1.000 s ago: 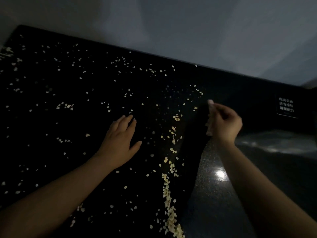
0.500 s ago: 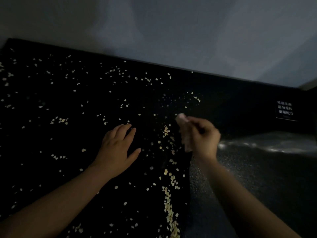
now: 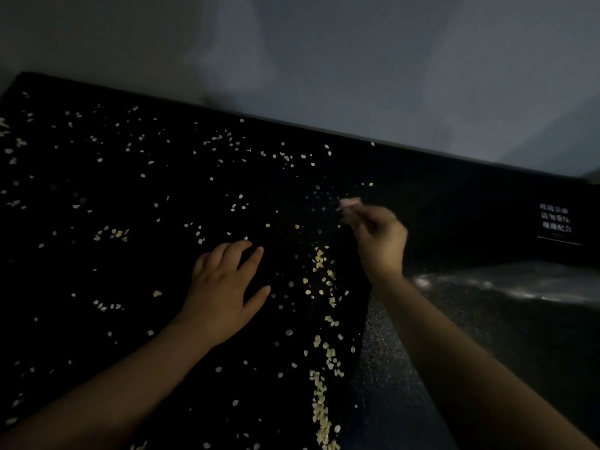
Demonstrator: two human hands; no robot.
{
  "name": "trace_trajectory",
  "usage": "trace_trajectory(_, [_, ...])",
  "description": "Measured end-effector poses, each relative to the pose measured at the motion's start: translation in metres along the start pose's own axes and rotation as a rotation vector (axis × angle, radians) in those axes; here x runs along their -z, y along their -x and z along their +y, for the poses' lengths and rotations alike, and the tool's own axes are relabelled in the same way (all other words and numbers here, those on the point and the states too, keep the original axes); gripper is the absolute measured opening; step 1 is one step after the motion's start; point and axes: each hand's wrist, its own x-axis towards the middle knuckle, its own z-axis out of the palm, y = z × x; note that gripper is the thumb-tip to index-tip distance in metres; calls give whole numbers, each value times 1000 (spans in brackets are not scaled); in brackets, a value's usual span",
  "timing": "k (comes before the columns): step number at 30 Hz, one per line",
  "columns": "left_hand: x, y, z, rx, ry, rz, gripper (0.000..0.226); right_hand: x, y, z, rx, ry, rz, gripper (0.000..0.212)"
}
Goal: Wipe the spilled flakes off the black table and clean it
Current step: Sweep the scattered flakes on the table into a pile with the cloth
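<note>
Dim black worktop (image 3: 97,271) lay strewn with flakes (image 3: 319,259); the left hand (image 3: 224,293) rested flat, fingers straight, while the right hand (image 3: 380,241) pinched a pale wipe (image 3: 350,203). Sweeping seemed underway; next, gather flakes rightward.

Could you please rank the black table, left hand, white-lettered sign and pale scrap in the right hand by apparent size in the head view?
1. black table
2. left hand
3. white-lettered sign, farther away
4. pale scrap, blurred
</note>
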Motion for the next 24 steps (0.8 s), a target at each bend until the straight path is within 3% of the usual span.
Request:
trace_trajectory(3, [4, -4, -1, 5, 95, 43, 68, 1, 21, -13, 22, -156, -115, 13])
trace_trajectory(5, [6, -6, -3, -4, 122, 78, 67, 11, 11, -20, -84, -231, 12, 17])
trace_trajectory(8, [9, -13, -5, -11, 122, 115, 70, 28, -36, -18, -119, -149, 314, 27])
trace_trajectory(10, [12, -21, -5, -10, 112, 129, 74, 29, -65, -15, -120, -86, 365, 27])
trace_trajectory(14, [18, -43, -7, -6, 113, 104, 82, 10, -78, -10, -99, -9, 202, 19])
trace_trajectory(21, [28, -75, -21, 39, 103, 76, 73, -10, 3, -18, 94, -144, -210, 16])
trace_trajectory(24, [23, -72, -27, 30, 92, 63, 84, 7, 4, -31, -78, -306, -32, 12])
